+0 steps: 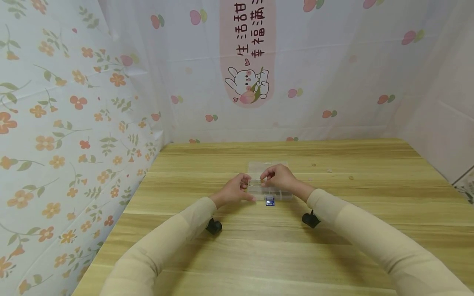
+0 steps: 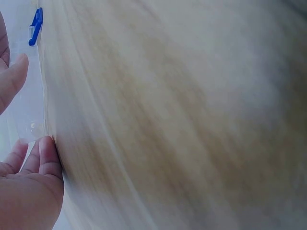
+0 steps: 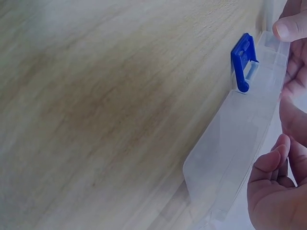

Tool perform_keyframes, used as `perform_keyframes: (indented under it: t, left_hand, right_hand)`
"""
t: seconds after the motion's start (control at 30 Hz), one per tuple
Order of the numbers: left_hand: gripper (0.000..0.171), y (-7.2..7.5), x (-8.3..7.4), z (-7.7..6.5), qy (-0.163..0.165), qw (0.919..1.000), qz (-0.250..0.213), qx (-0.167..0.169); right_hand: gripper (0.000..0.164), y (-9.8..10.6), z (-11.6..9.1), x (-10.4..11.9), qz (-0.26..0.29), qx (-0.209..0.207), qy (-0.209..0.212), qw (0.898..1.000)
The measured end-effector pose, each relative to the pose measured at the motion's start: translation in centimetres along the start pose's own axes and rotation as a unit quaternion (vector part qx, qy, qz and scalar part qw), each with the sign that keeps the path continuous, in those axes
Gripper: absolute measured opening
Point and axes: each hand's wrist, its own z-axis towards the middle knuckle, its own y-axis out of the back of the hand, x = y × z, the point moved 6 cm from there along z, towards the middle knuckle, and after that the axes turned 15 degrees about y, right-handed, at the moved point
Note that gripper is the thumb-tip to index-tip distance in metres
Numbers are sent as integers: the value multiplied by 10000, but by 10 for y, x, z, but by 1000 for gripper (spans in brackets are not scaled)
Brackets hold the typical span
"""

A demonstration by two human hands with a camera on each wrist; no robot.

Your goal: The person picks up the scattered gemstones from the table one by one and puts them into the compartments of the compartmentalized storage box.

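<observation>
A clear plastic compartment box (image 1: 255,190) lies on the table with its lid (image 1: 255,167) raised on the far side and a blue latch (image 1: 270,202) at its front. My left hand (image 1: 233,189) holds the box's left end, thumb by the front corner and curled fingers farther back along that side. Above the back compartments, my right hand (image 1: 280,176) pinches a small amber-coloured piece (image 1: 261,180) between thumb and fingertips. In the right wrist view, my right hand (image 3: 278,191) bends over the box wall (image 3: 225,143), and its fingers hide the piece.
Several tiny pieces lie on the wooden table (image 1: 259,246) right of the box, among them a brownish one (image 1: 313,165), a pale one (image 1: 329,170) and a yellowish one (image 1: 351,178). A patterned curtain (image 1: 318,82) hangs behind the table, with a floral one (image 1: 70,135) at left.
</observation>
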Motion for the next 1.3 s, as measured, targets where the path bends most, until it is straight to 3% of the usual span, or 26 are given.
perform_keyframes:
  t: [0.97, 1.3]
  left_hand:
    - [68, -1, -2, -1, -20, 10000, 16, -55]
    - [68, -2, -3, -1, 3, 10000, 62, -75]
  right_hand:
    - [15, 1, 0, -3, -96, 2, -54, 9999]
    - [19, 8, -5, -4, 112, -102, -155, 9998]
